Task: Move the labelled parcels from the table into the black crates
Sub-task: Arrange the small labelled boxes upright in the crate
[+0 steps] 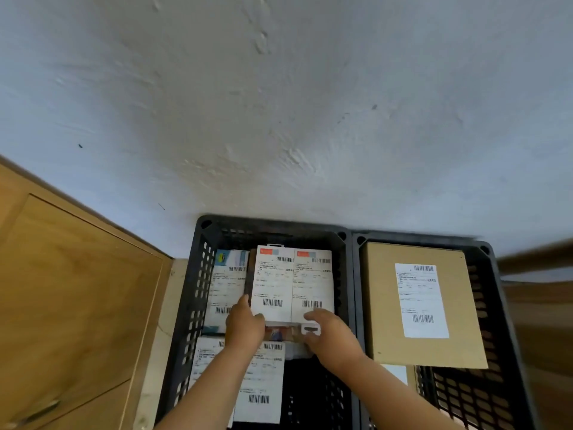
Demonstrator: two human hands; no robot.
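Two black crates stand side by side against a wall: the left crate [198, 274] and the right crate [496, 305]. Two white labelled parcels [291, 283] lie side by side in the left crate's far half. My left hand [245, 327] grips the near left corner of this pair. My right hand [331, 336] holds their near right edge, by a white hang tab. More labelled parcels lie under and beside them, one at the far left [224, 287] and one nearer me [263, 383]. A brown cardboard parcel [381, 305] with a white label fills the right crate's far part.
A wooden cabinet door [77, 290] stands to the left of the crates. A pale plastered wall [279, 103] rises right behind them. Brown wood shows blurred at the right edge [545, 305]. The near right floor of the left crate [310, 398] is bare.
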